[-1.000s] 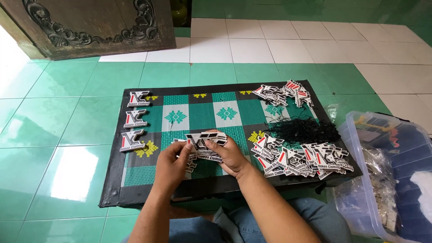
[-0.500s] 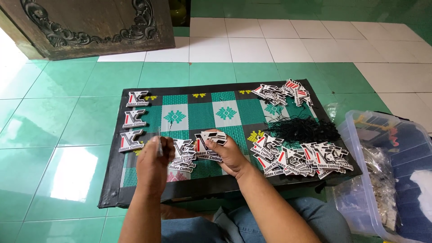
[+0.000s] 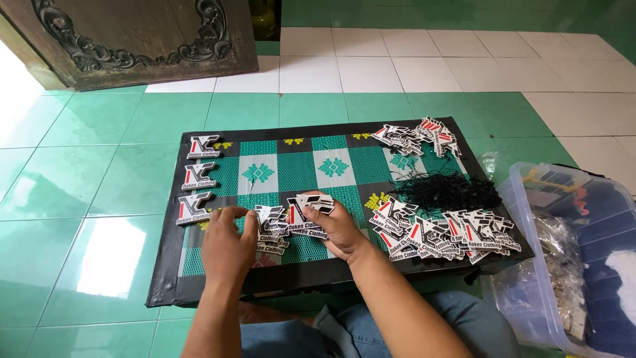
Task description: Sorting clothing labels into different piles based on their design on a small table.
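The person sat at a low bench covered with a green and black patterned mat. Both hands were near the front edge of the bench, about in the middle.

The right hand lay over a small pile of tags (black, white and red cardboard shapes). Its fingers were curled together and clamped on one tag at the top of the pile.

The left hand was just beside the same pile, on its left side. Its fingers were bent and close together. I could not tell if they held a tag or only touched one.

Three single tags lay in a neat line down the left edge of the bench, one behind the other, a little apart.

A big heap of tags lay near the front right corner. Behind it sat a tangle of black strings, touching the heap. A smaller bunch of tags lay at the back right corner.

A clear plastic box stood on the green tiled floor, just beside the right edge of the bench. A dark carved wooden panel leaned well behind the bench, at the back left.
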